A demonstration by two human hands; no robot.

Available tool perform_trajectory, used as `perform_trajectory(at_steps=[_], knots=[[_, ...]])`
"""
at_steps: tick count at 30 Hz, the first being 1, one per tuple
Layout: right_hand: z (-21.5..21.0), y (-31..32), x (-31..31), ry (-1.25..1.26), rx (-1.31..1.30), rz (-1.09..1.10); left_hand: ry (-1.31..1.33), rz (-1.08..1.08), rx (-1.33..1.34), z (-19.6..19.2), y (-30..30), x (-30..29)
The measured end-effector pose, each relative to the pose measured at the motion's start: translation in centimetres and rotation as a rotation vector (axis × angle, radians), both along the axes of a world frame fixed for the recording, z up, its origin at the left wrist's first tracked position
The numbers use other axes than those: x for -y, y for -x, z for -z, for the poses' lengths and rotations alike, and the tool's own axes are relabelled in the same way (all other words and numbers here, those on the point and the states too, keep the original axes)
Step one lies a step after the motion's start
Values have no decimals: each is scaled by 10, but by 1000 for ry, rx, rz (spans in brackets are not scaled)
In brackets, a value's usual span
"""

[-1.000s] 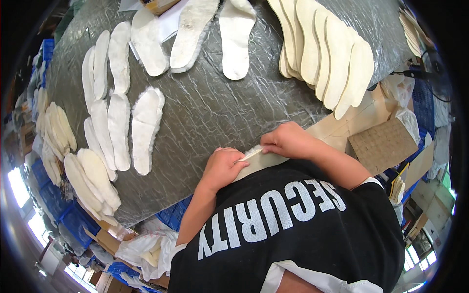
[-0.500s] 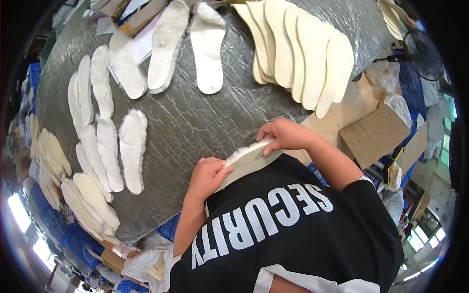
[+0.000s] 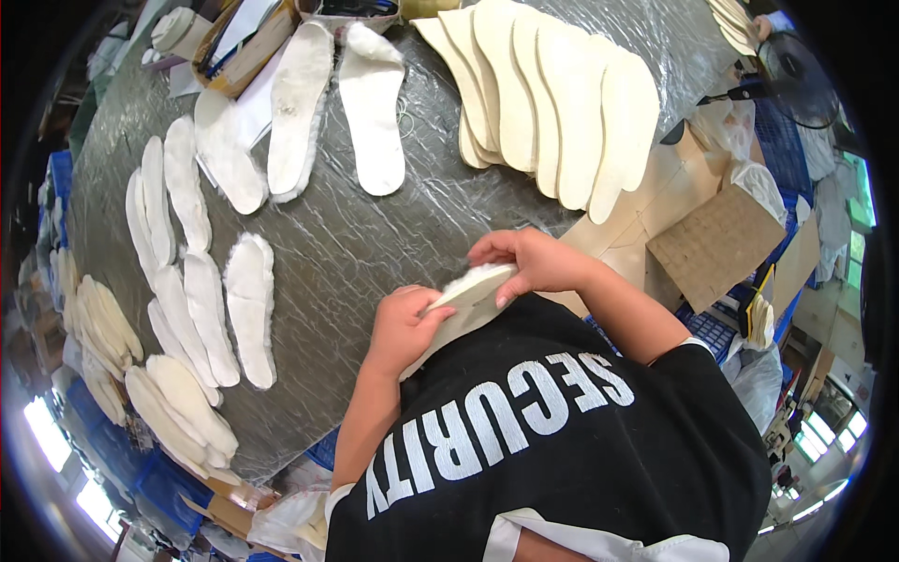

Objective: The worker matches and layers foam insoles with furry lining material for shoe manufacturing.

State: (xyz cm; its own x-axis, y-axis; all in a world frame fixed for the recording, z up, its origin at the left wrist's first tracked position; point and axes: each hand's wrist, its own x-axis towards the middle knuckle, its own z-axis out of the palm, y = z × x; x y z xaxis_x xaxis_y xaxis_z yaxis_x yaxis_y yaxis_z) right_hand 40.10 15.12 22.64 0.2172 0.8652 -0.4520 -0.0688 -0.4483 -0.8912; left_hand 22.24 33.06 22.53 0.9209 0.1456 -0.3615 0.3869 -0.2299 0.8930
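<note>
Your left hand (image 3: 401, 328) grips the left part of the fleece-lined insole (image 3: 466, 314); right hand (image 3: 538, 263) holds its right end; it's at the desk's (image 3: 328, 253) near edge; hands wider than a second ago, exposing more beige backing; likely a regrip.

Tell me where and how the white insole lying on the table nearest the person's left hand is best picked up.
Probably midway along its right long edge, coming from the right: the white insole lies flat, with that side toward the left hand, while another insole lies close along its left. Being long and thin, it should suit a thumb on top, fingers beneath.
</note>
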Motion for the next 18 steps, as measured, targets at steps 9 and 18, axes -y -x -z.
perform_trajectory(at_steps=[9, 18], knots=[[1, 6, -9, -52, -265, 160, 49, -189, 100, -15, 4, -14], [2, 18, -43, -250, -373, 242, 52, -217, 86, -14, 1, -31]])
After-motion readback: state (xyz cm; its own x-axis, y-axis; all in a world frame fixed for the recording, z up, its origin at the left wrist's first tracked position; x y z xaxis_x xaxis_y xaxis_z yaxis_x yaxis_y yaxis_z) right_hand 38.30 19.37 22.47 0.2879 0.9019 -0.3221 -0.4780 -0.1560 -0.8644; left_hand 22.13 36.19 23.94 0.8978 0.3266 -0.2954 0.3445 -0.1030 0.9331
